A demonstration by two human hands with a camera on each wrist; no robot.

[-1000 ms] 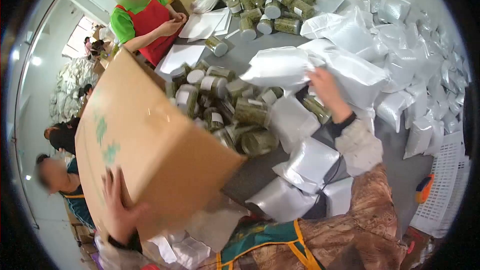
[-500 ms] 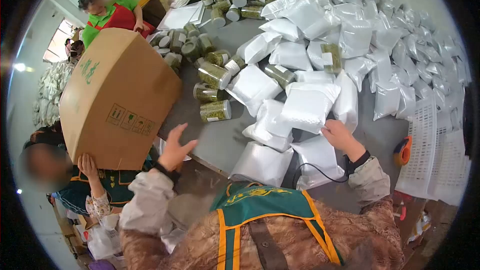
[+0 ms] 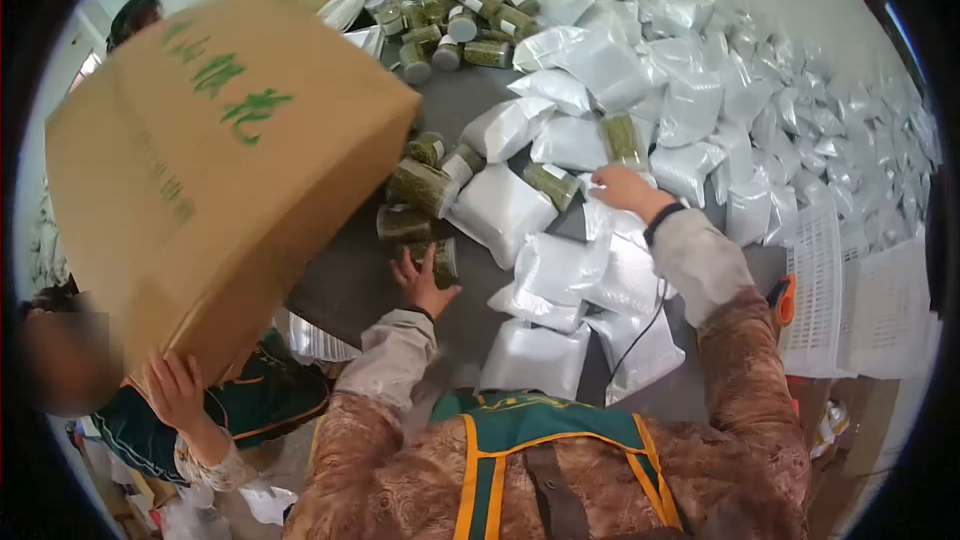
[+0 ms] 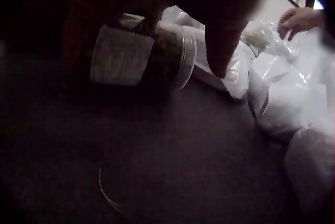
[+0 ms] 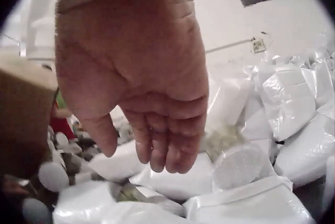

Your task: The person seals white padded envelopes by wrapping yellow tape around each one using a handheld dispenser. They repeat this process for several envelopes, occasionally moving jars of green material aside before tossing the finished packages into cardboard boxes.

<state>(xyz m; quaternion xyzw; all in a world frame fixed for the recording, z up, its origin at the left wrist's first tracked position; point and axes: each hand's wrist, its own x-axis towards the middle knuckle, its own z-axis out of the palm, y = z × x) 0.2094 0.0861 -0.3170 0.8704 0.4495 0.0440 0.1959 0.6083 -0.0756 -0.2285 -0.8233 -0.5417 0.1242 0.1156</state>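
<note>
Left hand (image 3: 422, 285) meets jar (image 3: 447, 258) (grip shadowed).

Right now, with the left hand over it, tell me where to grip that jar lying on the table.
Take the jar round its labelled middle, coming from above, where the left hand is. It lies on its side on the table, so the round body offers two opposite flanks; the lid end faces the white bags.

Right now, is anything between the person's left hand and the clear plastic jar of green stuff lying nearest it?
Nothing visible. The left hand is right at the clear plastic jar of green contents on the grey table; the white plastic bags lie beside it, not between.
</note>
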